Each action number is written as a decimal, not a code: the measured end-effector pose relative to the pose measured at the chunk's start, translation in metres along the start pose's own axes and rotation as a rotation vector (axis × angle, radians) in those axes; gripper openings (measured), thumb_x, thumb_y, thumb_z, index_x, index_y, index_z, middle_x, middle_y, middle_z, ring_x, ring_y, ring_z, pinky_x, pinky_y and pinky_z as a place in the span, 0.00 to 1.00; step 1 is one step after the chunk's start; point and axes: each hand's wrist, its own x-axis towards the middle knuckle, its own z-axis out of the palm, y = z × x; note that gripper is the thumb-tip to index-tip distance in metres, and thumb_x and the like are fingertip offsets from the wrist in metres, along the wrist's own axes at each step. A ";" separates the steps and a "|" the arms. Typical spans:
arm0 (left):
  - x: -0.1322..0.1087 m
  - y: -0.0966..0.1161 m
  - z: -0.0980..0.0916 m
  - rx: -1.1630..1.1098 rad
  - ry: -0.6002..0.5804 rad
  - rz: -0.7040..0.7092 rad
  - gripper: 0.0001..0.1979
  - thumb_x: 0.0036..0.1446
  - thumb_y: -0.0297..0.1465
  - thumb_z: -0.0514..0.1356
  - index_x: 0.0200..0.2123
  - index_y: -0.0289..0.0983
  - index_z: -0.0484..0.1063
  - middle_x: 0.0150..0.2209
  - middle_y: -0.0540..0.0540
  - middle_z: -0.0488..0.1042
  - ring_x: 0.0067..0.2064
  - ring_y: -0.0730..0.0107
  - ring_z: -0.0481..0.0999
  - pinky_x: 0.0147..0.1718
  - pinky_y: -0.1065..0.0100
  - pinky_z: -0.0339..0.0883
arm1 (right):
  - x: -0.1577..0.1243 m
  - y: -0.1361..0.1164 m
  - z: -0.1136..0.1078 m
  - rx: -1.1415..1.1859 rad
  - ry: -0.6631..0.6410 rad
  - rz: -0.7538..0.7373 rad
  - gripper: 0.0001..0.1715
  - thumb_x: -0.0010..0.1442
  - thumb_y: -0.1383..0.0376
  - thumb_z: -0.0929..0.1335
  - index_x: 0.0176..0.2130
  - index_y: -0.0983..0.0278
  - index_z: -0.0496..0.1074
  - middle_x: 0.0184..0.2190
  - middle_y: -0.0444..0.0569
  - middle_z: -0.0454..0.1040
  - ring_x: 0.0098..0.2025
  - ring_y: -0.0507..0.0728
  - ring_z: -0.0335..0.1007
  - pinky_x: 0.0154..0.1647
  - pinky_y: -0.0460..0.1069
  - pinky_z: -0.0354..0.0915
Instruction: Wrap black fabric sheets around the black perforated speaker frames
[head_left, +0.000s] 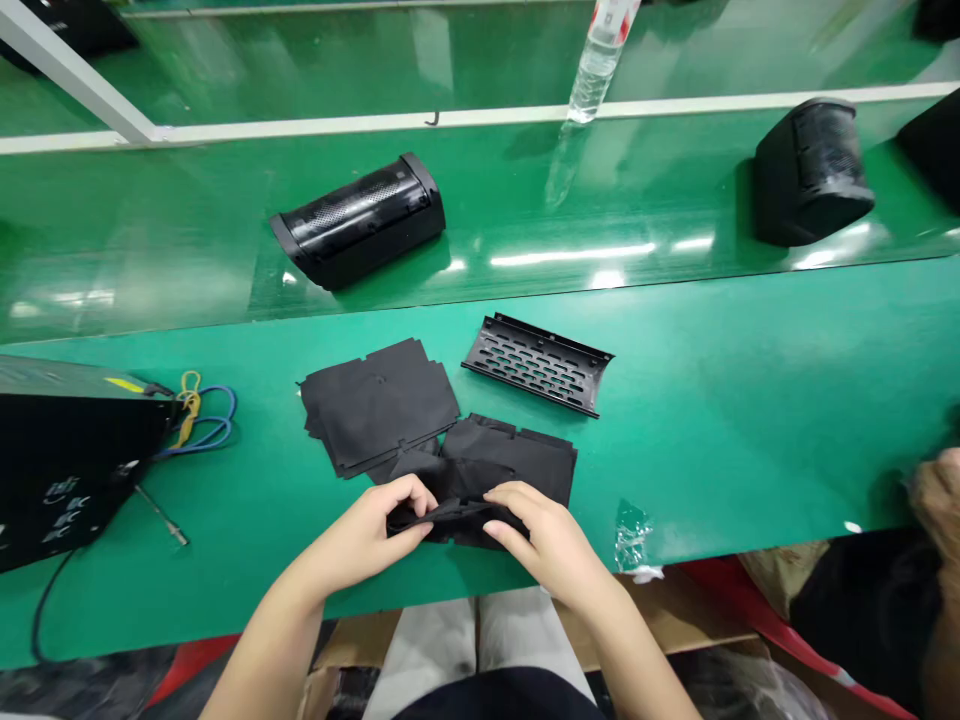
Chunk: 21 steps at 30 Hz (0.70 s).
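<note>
My left hand (367, 530) and my right hand (540, 540) both pinch a folded black fabric-like sheet (457, 515) at the front edge of the green workbench (712, 400). Its far part spreads over the bench in front of my fingers. Just beyond lies a second flat black sheet (379, 405) with notched edges, and a third black sheet (517, 460) runs under the one I hold. A perforated black plastic grille (538, 365) rests to the right of the second sheet, its curved face up.
A black cylindrical speaker housing (358, 222) and a black speaker body (814, 172) stand on a glossy green upper shelf, near a plastic water bottle (600, 60). A black machine (67, 450) with blue and yellow cables (199, 420) sits left. A co-worker's hand (937, 490) shows at right.
</note>
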 end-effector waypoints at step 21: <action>-0.027 0.014 -0.080 -0.551 0.384 0.144 0.14 0.34 0.38 0.65 0.19 0.39 0.62 0.16 0.53 0.66 0.18 0.71 0.67 0.15 0.71 0.61 | 0.015 0.011 0.002 -0.520 0.319 0.121 0.06 0.57 0.65 0.63 0.29 0.62 0.66 0.25 0.45 0.67 0.27 0.54 0.66 0.27 0.47 0.60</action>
